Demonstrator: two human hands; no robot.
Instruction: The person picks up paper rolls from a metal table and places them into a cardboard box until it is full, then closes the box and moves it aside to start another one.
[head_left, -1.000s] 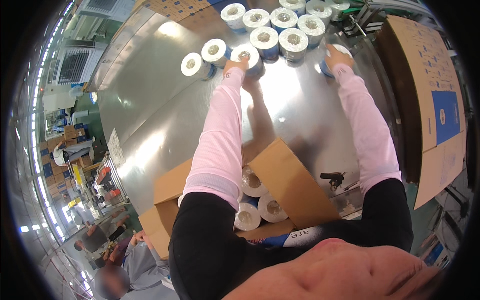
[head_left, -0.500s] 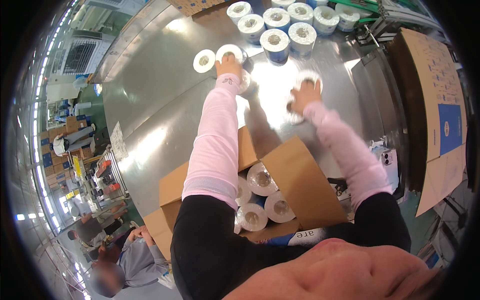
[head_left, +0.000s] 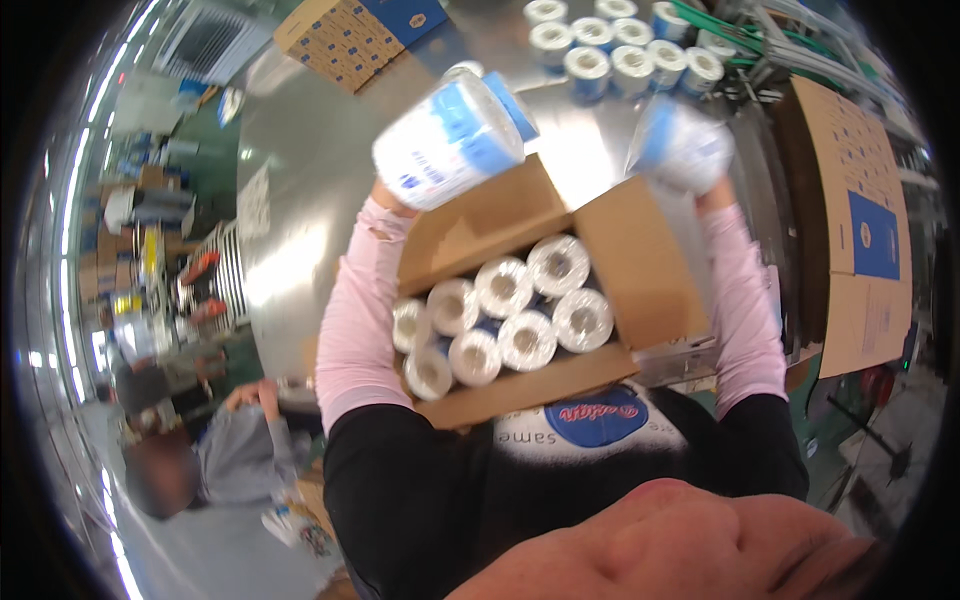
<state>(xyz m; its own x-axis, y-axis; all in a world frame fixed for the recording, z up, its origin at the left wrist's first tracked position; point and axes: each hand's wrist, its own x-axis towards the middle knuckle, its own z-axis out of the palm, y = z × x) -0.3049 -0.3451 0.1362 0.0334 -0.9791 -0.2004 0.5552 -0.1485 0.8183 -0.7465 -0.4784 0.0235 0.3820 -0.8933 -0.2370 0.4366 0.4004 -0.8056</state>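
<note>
I make out blue lettering and a blue band on the left roll [head_left: 425,145]; the right roll [head_left: 690,145] has a blue band too, its print blurred. Compared with half a second ago, the left hand [head_left: 394,200] and right hand [head_left: 716,194] are up off the surface [head_left: 310,170], rolls tilted above it, beyond the box [head_left: 480,225]. Their fingers are clamped on these rolls, mostly hidden. I count eight packed rolls [head_left: 527,357] in the box, about eleven standing rolls [head_left: 632,78] farther off, and a second roll [head_left: 514,105] behind the left one.
</note>
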